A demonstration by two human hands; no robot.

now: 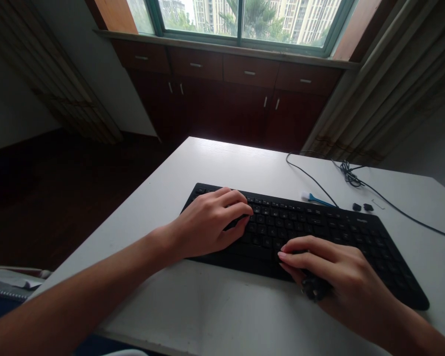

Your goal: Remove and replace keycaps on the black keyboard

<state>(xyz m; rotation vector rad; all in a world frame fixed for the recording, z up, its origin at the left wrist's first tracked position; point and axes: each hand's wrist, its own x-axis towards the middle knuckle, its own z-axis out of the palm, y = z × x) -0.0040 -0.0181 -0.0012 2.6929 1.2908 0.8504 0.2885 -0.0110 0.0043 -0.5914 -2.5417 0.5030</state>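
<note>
White tabletop (218, 163) carries the long black keyboard (270, 222), which lies flat and slightly askew. Fingerwork among the keys seems best done with the board kept steady against the table, a light and even touch, and attention to one key at a time, so that its neighbours are not pressed or pried. The keyboard lies under both hands: the left hand (215, 217) arches over its upper left part, thumb and fingertips drawn together, while the right hand (344, 269) comes over the near edge, its fingertips at the lower middle keys. Whether the left pinches anything I cannot tell, as its curled fingers hide the gap. The right is closed around a small dark object (313, 288) tucked below its palm, too shadowed to name. Beyond the keyboard's far edge lie a bundled black cable (350, 175), then a blue-handled brush (319, 200), two little black pieces (357, 207) side by side and, smallest, a thin bent wire (378, 203) just beside them.
</note>
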